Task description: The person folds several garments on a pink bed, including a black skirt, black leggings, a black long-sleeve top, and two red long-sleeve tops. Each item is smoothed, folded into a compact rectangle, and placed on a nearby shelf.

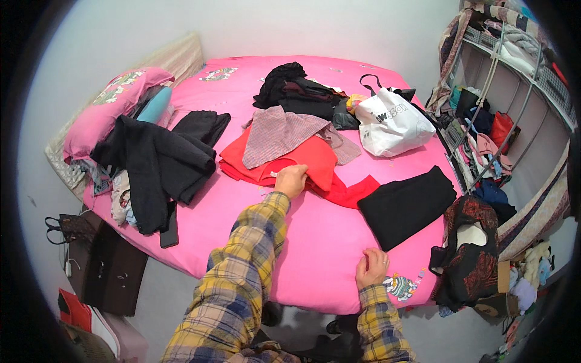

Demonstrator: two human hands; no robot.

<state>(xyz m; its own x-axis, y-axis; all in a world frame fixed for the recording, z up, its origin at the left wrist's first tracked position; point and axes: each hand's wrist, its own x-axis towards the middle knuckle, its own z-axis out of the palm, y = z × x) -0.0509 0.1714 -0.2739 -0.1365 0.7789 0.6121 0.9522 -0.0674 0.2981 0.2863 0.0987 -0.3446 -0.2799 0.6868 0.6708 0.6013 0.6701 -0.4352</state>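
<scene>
My left hand [292,180] reaches forward over the bed and pinches the near edge of a red garment [313,159]. A thin checked cloth [281,134] lies rumpled on top of this garment, and a red sleeve [352,190] trails out to its right. Resting on the pink bedsheet [317,263] near the front edge, my right hand [373,267] holds nothing, with its fingers slightly bent and thumb apart. Just beyond it lies a folded black garment [408,206].
Dark trousers [159,159] spread at the left beside a pink pillow [118,104], partly over a phone [169,229]. Black clothes [299,93] and a white bag [392,122] lie farther back. A patterned garment [472,254] hangs at the right corner. A clothes rack [499,90] stands right.
</scene>
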